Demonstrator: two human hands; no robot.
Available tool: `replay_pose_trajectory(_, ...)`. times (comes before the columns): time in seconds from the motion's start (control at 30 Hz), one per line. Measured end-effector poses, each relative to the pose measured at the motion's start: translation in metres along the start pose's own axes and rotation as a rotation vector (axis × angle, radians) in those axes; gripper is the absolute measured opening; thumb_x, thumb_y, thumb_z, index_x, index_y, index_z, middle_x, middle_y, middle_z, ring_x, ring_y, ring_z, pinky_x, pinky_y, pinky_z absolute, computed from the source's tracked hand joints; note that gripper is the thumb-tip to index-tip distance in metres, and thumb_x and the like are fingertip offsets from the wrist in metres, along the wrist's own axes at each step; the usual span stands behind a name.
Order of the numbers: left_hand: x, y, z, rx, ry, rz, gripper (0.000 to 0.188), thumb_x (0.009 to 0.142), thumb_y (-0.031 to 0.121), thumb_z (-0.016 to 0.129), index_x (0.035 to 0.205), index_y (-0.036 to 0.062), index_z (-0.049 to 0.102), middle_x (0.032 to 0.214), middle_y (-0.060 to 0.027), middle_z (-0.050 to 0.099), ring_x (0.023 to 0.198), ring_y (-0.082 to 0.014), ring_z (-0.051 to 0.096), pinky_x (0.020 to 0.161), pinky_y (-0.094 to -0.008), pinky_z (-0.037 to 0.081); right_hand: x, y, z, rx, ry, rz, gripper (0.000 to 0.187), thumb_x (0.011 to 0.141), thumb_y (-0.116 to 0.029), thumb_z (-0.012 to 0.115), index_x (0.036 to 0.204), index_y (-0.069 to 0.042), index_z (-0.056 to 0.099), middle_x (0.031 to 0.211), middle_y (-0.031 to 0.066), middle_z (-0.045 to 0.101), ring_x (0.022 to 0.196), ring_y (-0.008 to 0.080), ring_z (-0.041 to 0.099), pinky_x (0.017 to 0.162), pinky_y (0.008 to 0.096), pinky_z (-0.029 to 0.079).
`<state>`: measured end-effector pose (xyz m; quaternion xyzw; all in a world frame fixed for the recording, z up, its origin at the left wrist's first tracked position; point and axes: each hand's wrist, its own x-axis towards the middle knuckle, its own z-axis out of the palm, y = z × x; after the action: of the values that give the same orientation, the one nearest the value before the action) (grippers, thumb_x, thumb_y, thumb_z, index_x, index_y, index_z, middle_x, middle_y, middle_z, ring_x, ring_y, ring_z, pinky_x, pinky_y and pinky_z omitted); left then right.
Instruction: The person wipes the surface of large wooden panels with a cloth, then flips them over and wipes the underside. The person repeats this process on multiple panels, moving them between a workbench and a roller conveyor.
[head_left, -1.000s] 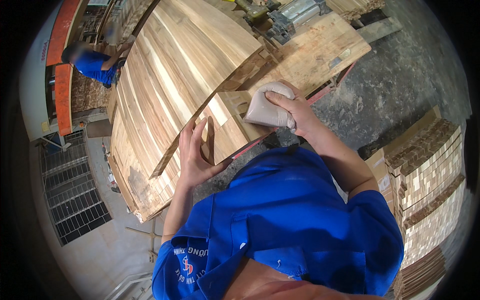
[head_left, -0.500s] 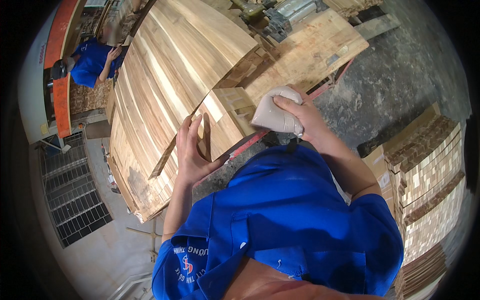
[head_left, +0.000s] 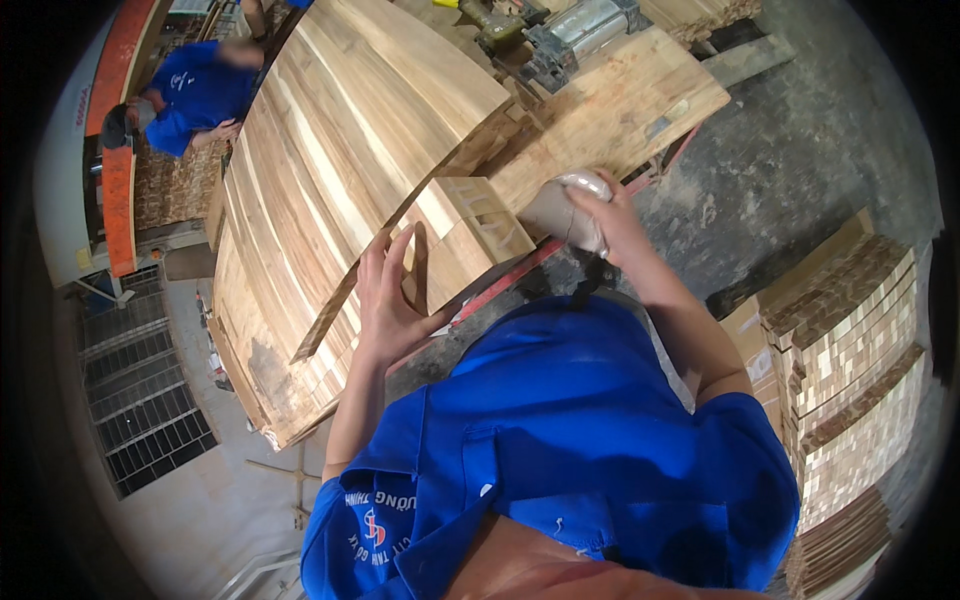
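The right hand (head_left: 620, 228) is closed round the upper right side of a pale, pinkish-grey plastic bag (head_left: 558, 212), thumb on the near side, the other fingers mostly hidden behind it. The bag is held up just off the end of a wooden block (head_left: 455, 230) at the near edge of the workbench (head_left: 640, 100); whether its lower corner touches that block cannot be told. The plastic shines and folds under the thumb, so it likely handles as something soft and yielding, perhaps with a paste or powder inside, though the filling cannot be made out. It is probably light enough for one hand, but the glossy skin may slip, and a hard pinch could split it; a broad hold with the whole palm at the gathered side looks safer than fingertips on a corner. The left hand (head_left: 388, 312) has its fingers and thumb spread apart, clamped on nothing, fingertips at the block's top face beside the edge of a striped wooden panel (head_left: 350, 130). That wood looks stiff, dense and heavy, best steadied with a flat hand along its squared edges, where a grip is surer than on the smooth face.
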<state>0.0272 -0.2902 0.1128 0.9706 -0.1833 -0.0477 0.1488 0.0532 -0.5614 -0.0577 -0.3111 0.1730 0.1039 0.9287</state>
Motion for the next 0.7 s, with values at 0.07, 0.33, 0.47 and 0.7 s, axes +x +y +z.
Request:
replay_pose_trajectory(0.07, 0.008, -0.003, 0.011, 0.032, 0.009, -0.004, 0.107, 0.048, 0.025, 0.087, 0.142, 0.0145, 0.037, 0.138, -0.0232, 0.037, 0.130, -0.0412, 0.035, 0.107, -0.0486, 0.032, 0.017, 0.000, -0.016, 0.323, 0.166, 0.140, 0.029, 0.093, -0.017, 0.055, 0.118, -0.002, 0.055, 0.109, 0.0139, 0.063, 0.084, 0.0231, 0.066, 0.068, 0.0300, 0.055)
replay_pose_trajectory(0.33, 0.043, -0.024, 0.084, 0.118, -0.038, 0.001, 0.096, 0.056, 0.041, 0.082, 0.140, 0.0246, 0.038, 0.132, -0.0245, 0.038, 0.122, -0.0422, 0.037, 0.103, -0.0516, 0.029, 0.056, -0.065, -0.004, 0.242, -0.051, 0.005, 0.039, 0.098, -0.032, 0.043, 0.128, -0.008, 0.050, 0.115, 0.0114, 0.061, 0.086, 0.0236, 0.063, 0.065, 0.0347, 0.051)
replay_pose_trajectory(0.47, 0.049, -0.027, 0.096, 0.065, 0.128, 0.010, 0.092, 0.060, 0.042, 0.080, 0.138, 0.0149, 0.041, 0.129, -0.0230, 0.041, 0.122, -0.0398, 0.037, 0.104, -0.0507, 0.029, 0.059, -0.061, -0.044, -0.223, 0.572, -0.369, 0.037, 0.092, -0.031, 0.056, 0.120, -0.007, 0.052, 0.104, 0.0037, 0.058, 0.078, 0.0163, 0.056, 0.066, 0.0294, 0.044)
replay_pose_trajectory(0.7, -0.016, -0.129, 0.053, -1.877, 0.587, -0.845, 0.033, 0.095, 0.024, 0.054, 0.117, 0.0006, 0.045, 0.105, -0.0134, 0.058, 0.092, -0.0292, 0.061, 0.085, -0.0363, 0.051, 0.023, -0.021, -0.033, -0.098, 0.355, -0.216, 0.021, 0.092, -0.028, 0.054, 0.100, -0.008, 0.053, 0.086, 0.0033, 0.053, 0.074, 0.0129, 0.048, 0.064, 0.0289, 0.037)
